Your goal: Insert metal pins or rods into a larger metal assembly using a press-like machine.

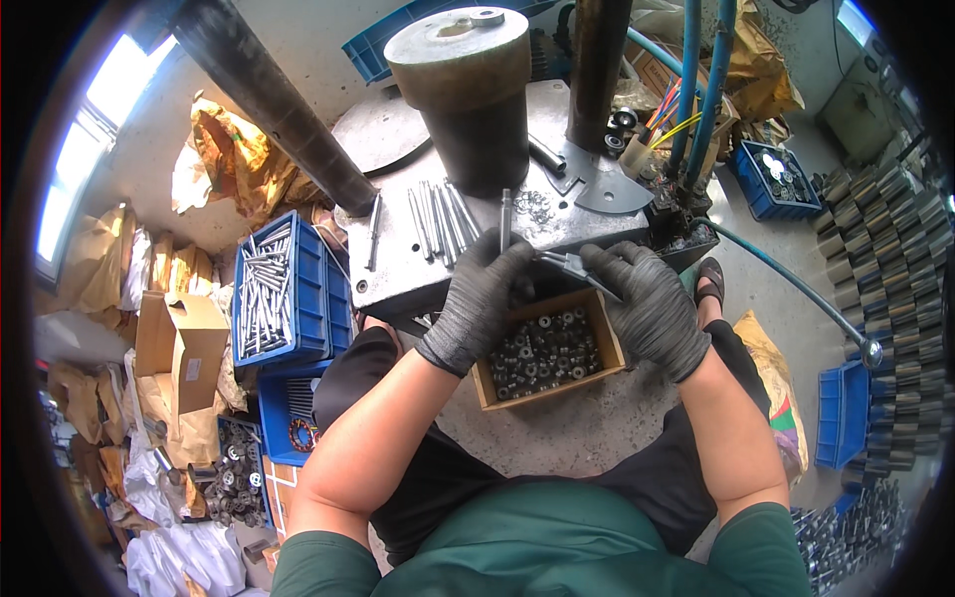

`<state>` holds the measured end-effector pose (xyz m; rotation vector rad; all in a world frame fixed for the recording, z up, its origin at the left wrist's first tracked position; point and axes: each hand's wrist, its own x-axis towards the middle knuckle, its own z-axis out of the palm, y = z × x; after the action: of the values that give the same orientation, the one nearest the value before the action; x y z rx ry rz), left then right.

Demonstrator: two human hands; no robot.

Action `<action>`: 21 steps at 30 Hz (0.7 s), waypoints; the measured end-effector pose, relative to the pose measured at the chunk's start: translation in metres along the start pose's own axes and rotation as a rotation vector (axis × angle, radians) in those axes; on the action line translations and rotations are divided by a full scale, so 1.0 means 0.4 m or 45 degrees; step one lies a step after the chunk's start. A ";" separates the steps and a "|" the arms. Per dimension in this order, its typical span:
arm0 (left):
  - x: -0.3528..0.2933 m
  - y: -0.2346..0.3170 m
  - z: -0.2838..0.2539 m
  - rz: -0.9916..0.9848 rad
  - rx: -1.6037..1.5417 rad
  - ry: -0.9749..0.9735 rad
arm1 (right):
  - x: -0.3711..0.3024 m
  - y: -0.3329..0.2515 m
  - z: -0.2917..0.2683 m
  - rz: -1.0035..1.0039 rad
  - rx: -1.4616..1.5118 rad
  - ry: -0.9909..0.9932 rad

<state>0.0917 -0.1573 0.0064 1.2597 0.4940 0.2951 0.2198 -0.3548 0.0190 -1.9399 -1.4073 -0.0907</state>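
Note:
My left hand (479, 297), in a grey glove, is closed round a metal shaft (505, 219) that stands nearly upright between its fingers. Gloved as well, my right hand (649, 303) grips one or more slim metal rods (579, 267), lying aslant with one end toward my left hand. Whether the rods touch the left fingers I cannot tell. Below both hands sits a cardboard box (550, 391) of small dark metal parts (542, 350). Several loose shafts (438, 221) lie on the metal press table (398, 284) beyond my left hand, beside a scatter of tiny parts (533, 206).
A thick steel ram (473, 129) stands on the table between two columns (274, 99) (597, 75). On the left, a blue crate (308, 289) holds many shafts. Blue hoses (688, 90) and a ball-ended lever (871, 352) are at right, near stacked metal cylinders (875, 259).

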 end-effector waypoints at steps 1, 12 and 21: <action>-0.004 0.008 0.006 -0.001 -0.001 -0.006 | -0.005 0.002 -0.005 0.124 0.114 -0.031; -0.004 -0.007 -0.022 0.352 0.346 -0.050 | 0.006 0.030 -0.065 0.591 0.586 -0.179; -0.021 0.015 -0.042 0.353 0.444 -0.257 | -0.008 0.029 -0.098 0.639 0.569 -0.467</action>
<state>0.0763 -0.1457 0.0102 1.6830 0.1995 0.3183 0.2418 -0.3818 0.0404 -1.9122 -0.9949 0.7806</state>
